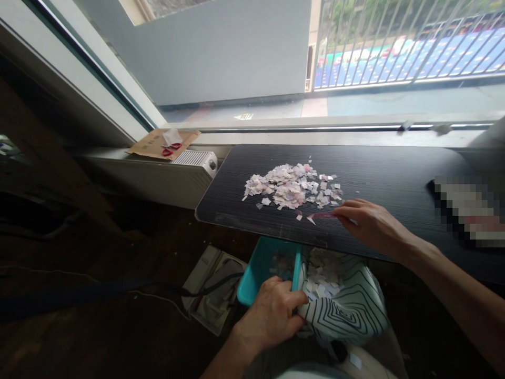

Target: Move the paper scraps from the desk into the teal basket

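Observation:
A loose pile of small pale paper pieces (292, 187), some pinkish, lies on the dark table (394, 173). At the pile's near right edge, my right hand (366, 226) pinches a thin pink-purple strip (323, 215). Its tip points left, close to a few stray pieces. Below the table edge, my left hand (274, 310) is closed on the edge of a pale cloth with black lines (347, 313), beside the rim of a teal bin (252, 276). More pale pieces (323, 273) rest on the cloth, and some are inside the bin.
Red-handled scissors (172, 149) lie on a brown envelope (152, 143) by the radiator (197, 159). A blurred-out dark-edged object (465, 210) is on the table at right. An open box (215, 289) stands on the floor left of the bin. A window is behind the table.

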A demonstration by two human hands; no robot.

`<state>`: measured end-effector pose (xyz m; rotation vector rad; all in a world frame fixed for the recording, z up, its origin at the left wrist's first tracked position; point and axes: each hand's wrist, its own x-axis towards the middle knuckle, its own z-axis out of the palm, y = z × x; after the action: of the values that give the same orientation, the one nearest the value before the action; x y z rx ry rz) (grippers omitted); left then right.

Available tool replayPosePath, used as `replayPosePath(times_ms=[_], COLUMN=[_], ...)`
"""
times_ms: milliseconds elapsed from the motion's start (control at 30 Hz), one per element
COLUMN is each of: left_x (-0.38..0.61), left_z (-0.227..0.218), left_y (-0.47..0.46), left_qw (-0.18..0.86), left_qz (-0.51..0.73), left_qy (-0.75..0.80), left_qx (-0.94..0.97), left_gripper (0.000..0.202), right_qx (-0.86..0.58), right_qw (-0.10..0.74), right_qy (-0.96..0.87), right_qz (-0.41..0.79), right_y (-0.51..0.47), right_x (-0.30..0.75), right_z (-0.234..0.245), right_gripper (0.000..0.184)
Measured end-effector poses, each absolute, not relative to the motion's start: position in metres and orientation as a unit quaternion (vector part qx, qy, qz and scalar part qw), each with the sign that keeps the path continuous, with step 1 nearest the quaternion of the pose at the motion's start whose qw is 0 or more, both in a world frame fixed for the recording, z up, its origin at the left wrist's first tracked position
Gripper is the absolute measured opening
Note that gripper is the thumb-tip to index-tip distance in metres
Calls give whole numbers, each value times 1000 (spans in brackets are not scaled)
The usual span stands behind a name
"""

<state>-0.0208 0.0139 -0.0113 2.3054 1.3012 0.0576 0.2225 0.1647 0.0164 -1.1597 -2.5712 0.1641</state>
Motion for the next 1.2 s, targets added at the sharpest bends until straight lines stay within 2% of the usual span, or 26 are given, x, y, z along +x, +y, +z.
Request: replayPosePath(times_ms=[167, 400, 1200], left_x=[-21, -21, 1], left_z=[-13, -13, -2], left_y=[16, 15, 22], left_qw=[239, 243, 240], left_qz=[17, 26, 28], left_qy=[473, 477, 431], left_qx=[848, 845, 870], left_gripper=[9, 10, 12], right_qx=[-396, -378, -418], right_qw=[165, 118, 179], right_qy=[-899, -914, -879], right_qz=[89, 85, 140], right_y=[168, 160, 109], right_x=[205, 247, 286], right_z=[17, 14, 9], right_gripper=[25, 25, 23])
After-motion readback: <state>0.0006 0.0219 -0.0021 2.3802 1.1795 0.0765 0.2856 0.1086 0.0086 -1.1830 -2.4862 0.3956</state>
